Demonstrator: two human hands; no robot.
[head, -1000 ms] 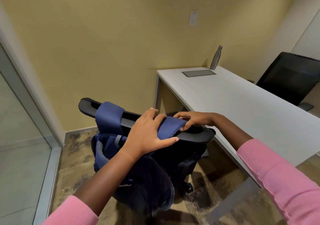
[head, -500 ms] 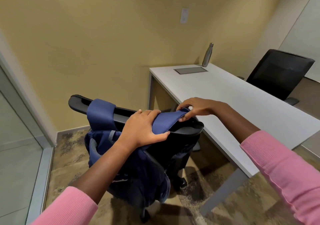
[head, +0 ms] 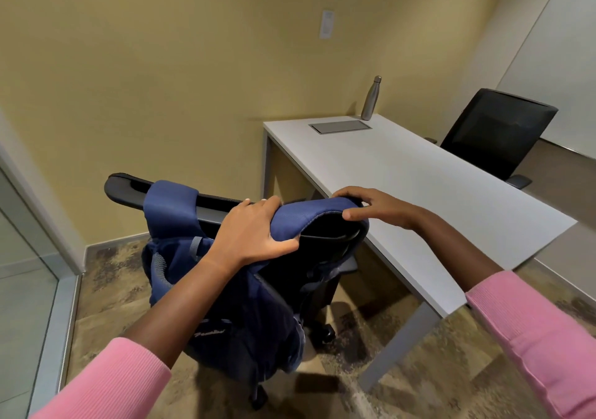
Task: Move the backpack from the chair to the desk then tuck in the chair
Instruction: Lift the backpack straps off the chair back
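A navy blue backpack (head: 245, 315) hangs on the back of a black office chair (head: 129, 189), its two blue shoulder straps looped over the backrest top. My left hand (head: 254, 234) grips the right strap near its base. My right hand (head: 371, 207) pinches the same strap's far end and holds it raised off the backrest's right corner. The other strap (head: 169, 205) still lies over the backrest on the left. The white desk (head: 419, 186) stands just to the right of the chair. The chair seat is hidden behind the backpack.
A steel bottle (head: 371, 97) and a grey inset panel (head: 340, 126) sit at the desk's far end. A second black chair (head: 493, 131) stands beyond the desk. A yellow wall lies ahead, a glass partition (head: 25, 273) on the left, patterned carpet below.
Both hands have lifted the right shoulder strap up off the backrest's right end. The view has shifted, with the chair and desk sitting lower and further left in frame.
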